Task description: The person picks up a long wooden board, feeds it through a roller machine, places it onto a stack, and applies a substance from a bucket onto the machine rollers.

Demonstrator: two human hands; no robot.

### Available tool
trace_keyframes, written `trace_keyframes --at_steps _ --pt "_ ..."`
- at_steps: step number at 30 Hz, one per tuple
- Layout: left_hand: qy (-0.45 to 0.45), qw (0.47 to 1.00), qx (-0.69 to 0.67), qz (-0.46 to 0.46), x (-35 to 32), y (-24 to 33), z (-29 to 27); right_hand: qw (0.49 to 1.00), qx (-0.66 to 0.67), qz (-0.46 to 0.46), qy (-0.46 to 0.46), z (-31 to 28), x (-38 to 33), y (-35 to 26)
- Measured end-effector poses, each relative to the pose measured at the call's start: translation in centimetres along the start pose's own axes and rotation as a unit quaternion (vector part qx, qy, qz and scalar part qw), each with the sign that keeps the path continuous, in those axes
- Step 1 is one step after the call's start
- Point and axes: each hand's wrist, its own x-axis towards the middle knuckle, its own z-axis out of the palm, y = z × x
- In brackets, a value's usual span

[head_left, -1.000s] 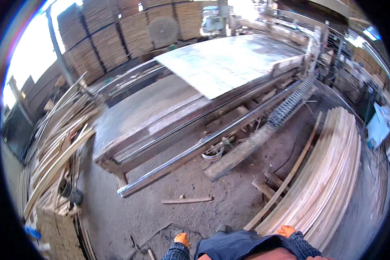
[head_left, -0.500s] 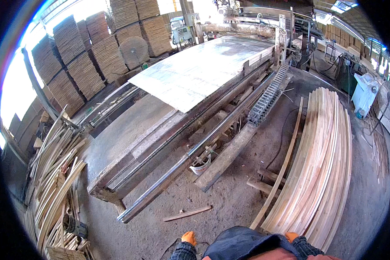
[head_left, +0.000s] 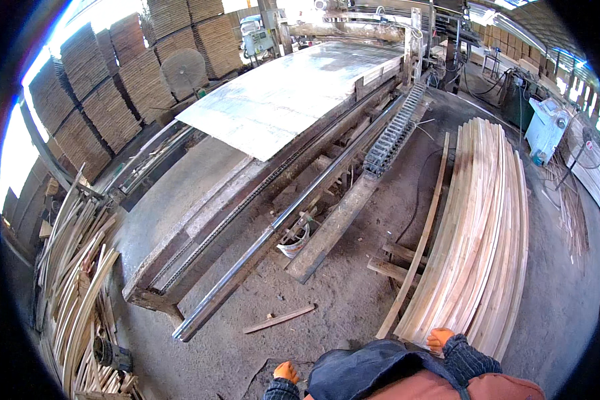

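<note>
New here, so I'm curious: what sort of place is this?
Probably a sawmill or wood workshop: planks lie at right, stacks rise at the back, and a big machine fills the middle.

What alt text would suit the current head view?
A person's orange-gloved left hand and right hand show near the bottom, the right at the near end of a board stack. Beyond, a shiny sheet lies on a long machine; loose wood strips are heaped at left.

I can't see inside my left hand (head_left: 287, 372) at six o'clock or my right hand (head_left: 439, 339) near five; the bottom edge cuts my left sleeve (head_left: 281, 390); the dark bucket (head_left: 113, 355) at eight looks too small to read inside.
</note>
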Motion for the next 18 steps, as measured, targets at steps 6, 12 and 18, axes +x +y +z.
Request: trace_keyframes --at_steps 6,12,18 --pt "0.238 0.935 0.261 0.019 -0.4 -1.2 2.6 0.995 -0.078 -0.039 0.052 0.0 -1.0 0.9" --pt "0.227 0.971 0.069 -0.031 1.4 1.0 1.2 0.998 0.014 -0.008 0.064 -1.2 -1.9 2.4" --pt "0.395 0.894 0.203 0.057 4.5 1.0 -0.7 0.994 -0.062 -0.024 0.083 -0.5 -4.0 4.0"
